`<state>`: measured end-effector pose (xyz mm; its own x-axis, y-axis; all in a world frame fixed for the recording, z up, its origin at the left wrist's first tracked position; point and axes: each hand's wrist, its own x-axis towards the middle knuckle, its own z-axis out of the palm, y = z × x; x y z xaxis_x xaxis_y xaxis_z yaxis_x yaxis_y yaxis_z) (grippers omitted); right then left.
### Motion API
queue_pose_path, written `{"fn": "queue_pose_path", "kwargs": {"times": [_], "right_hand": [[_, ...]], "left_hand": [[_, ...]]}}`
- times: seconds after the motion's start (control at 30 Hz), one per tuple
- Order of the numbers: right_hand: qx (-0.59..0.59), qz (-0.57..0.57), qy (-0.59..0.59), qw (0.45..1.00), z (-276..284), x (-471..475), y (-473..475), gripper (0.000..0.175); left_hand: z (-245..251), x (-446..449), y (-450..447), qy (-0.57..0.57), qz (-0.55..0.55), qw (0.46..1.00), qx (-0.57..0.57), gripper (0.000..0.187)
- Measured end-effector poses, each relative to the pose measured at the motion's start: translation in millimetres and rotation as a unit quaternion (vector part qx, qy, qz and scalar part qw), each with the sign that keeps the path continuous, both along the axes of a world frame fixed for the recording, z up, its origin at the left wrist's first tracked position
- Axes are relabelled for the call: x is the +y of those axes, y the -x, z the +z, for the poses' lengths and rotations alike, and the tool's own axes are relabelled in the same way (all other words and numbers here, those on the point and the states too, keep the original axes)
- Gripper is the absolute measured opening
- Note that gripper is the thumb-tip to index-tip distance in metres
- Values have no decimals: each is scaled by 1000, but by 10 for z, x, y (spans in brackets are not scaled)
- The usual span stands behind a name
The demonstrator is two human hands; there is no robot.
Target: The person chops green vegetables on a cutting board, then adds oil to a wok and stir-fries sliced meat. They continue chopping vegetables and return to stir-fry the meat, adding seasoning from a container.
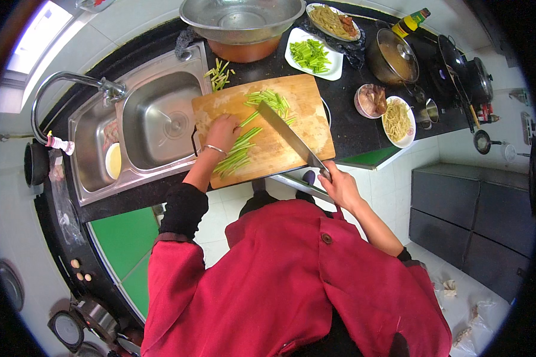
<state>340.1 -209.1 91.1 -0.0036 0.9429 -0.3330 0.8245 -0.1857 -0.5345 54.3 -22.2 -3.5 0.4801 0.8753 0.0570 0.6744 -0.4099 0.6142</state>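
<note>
My right hand point(340, 186) grips the handle of a long-bladed kitchen knife point(286, 132). The blade lies aslant over the wooden cutting board point(312, 107), its tip by a heap of cut green stalk pieces point(272, 99). On the board's left side, my left hand point(223, 131), with a bangle at the wrist, holds a few thin green stalks point(249, 119) that point at the blade. A bundle of longer uncut green stalks point(234, 154) rests below that hand. The fingertips of my left hand are partly hidden.
To the left is a steel double sink point(161, 80) with a faucet point(111, 89). A large metal basin point(241, 22) stands behind the board. A white plate of cut green stalks point(338, 67), a bowl of meat point(370, 101) and a lidded pot point(391, 58) are to the right.
</note>
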Motion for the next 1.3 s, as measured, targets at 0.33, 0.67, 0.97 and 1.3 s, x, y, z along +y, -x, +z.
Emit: {"fn": "queue_pose_path", "kwargs": {"times": [0.33, 0.67, 0.97, 1.3], "right_hand": [[-25, 2, 29, 999, 14, -35, -52, 32], [-67, 96, -23, 993, 40, 176, 90, 29], [-102, 120, -18, 987, -109, 433, 174, 26], [-106, 109, -18, 988, -132, 353, 252, 27]], "left_hand": [[19, -110, 29, -27, 50, 998, -30, 17], [-31, -200, 82, -41, 98, 994, -16, 16], [-105, -129, 111, -53, 40, 998, -22, 11], [-10, -68, 62, -35, -33, 998, 27, 8]]}}
